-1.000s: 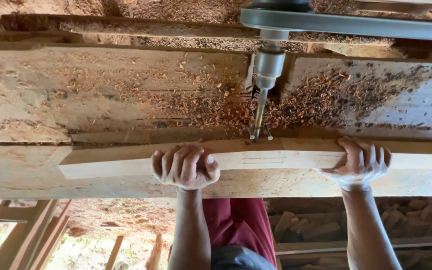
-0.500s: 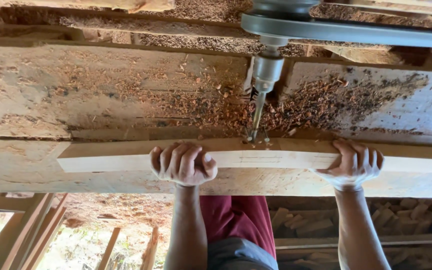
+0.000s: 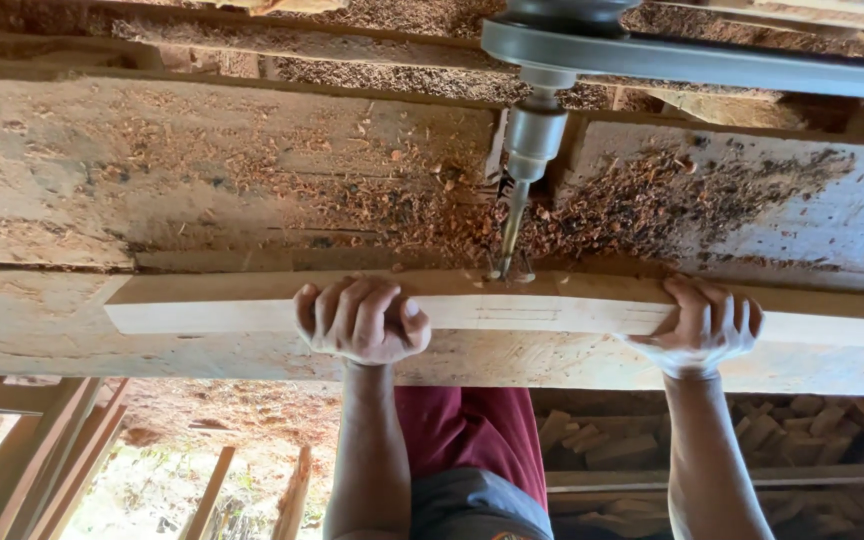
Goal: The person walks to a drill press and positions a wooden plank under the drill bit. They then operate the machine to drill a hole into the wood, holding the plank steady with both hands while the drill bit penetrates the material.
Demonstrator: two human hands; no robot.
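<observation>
A long pale wooden bar (image 3: pixel 202 305) with pencil lines lies across a rough workbench (image 3: pixel 152 170). My left hand (image 3: pixel 360 320) is wrapped around the bar near its middle. My right hand (image 3: pixel 702 325) grips it further right. Between my hands, a horizontal drill bit (image 3: pixel 510 235) in a metal chuck (image 3: pixel 534 135) touches the bar's far edge, where small chips sit around the point.
Reddish wood shavings (image 3: pixel 652 195) cover the bench around the bit. A grey belt or arm (image 3: pixel 712 62) runs above the chuck. Below the bench are stacked wood offcuts (image 3: pixel 802 430), slanted timber legs (image 3: pixel 42 450) and my red clothing (image 3: pixel 472 430).
The bar and my hands have stayed pressed against the bit. My right hand sits slightly further left on the bar. The view has shifted a little.
</observation>
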